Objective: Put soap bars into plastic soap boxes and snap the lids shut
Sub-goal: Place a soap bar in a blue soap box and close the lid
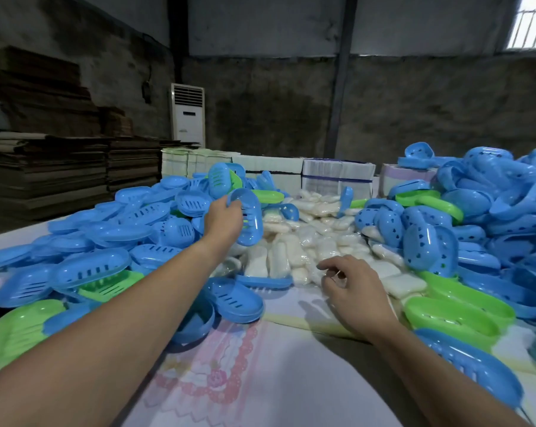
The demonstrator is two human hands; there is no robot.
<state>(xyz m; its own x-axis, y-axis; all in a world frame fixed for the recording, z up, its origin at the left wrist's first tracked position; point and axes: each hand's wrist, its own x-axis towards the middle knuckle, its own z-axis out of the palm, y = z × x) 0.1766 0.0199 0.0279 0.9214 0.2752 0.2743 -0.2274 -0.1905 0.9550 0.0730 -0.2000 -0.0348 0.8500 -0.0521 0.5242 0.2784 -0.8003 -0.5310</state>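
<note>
1. While the heaps show mostly loose halves, progress reads as early: no box can be told as filled and snapped; blue and green shells (112, 238) bank the table's left side, more shells (488, 211) its right.
2. Soap bars (294, 241): wrapped, pale, heaped mid-table between the two banks, toward the far edge.
3. Left hand (223, 220): fingers curled round the rim of a slotted blue box half (248, 217), held tilted above the left bank's inner edge.
4. Right hand (356, 291): loosely curled, holding nothing, at the near edge of the soap heap, bars just beyond its fingertips.
5. Remaining, by judgement: soap in, lid on, snap; nearly the whole stock.
6. Cloth (260, 380): floral, covers the near table.
</note>
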